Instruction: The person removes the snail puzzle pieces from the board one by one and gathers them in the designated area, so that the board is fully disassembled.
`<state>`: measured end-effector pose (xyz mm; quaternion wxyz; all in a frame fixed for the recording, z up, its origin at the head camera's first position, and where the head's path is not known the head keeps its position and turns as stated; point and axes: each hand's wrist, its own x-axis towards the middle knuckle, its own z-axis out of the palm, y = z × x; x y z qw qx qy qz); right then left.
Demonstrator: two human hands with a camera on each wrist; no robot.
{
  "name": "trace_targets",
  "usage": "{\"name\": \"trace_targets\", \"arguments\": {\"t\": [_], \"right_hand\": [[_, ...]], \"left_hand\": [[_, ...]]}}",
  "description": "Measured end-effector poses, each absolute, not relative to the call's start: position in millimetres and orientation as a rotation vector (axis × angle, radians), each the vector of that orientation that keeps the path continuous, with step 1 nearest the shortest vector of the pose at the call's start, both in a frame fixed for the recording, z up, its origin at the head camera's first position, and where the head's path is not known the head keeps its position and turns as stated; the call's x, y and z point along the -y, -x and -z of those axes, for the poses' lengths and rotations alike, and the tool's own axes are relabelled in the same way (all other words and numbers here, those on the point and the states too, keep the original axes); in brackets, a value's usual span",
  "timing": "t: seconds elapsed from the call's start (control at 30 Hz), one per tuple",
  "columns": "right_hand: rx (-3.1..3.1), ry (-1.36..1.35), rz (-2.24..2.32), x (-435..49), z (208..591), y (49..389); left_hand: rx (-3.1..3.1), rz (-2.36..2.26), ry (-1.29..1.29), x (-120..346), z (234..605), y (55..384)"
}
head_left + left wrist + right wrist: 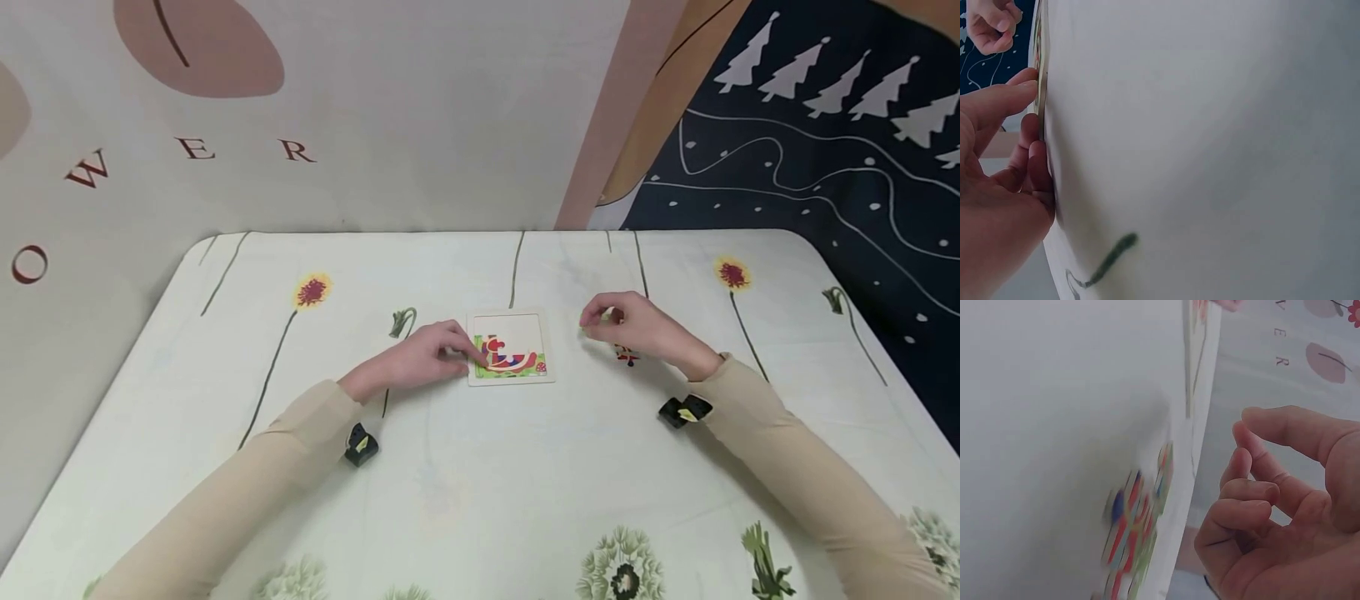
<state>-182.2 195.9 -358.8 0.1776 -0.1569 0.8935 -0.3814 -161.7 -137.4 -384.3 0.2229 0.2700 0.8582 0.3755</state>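
Note:
My left hand (pixel 427 358) is at the left edge of a square picture puzzle board (pixel 510 382). One finger reaches over its lower left part, and in the left wrist view the fingertips (pixel 1030 87) touch the edge. Colourful pieces fill the board's lower part; its upper part is bare. To the right, my right hand (pixel 637 329) hovers over a few loose puzzle pieces (pixel 626 357), which it partly hides. Its thumb and forefinger come close together, with nothing visible between them. The right wrist view shows those loose pieces (pixel 1129 525), blurred, on the table beside the hand.
A white tablecloth (pixel 480 467) printed with flowers and stems covers the table. Behind it hangs a pale cloth with letters (pixel 450 125), and a dark cloth with white trees (pixel 810 167) hangs at the right. Small black devices (pixel 362 446) sit at both wrists.

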Motion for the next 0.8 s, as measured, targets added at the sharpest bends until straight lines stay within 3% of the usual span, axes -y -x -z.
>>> {"name": "trace_targets", "arguments": {"t": [0.8], "right_hand": [[-2.427, 0.58, 1.086, -141.9, 366.0, 187.1]], "left_hand": [[-2.315, -1.082, -0.767, 139.5, 395.4, 169.5]]}}
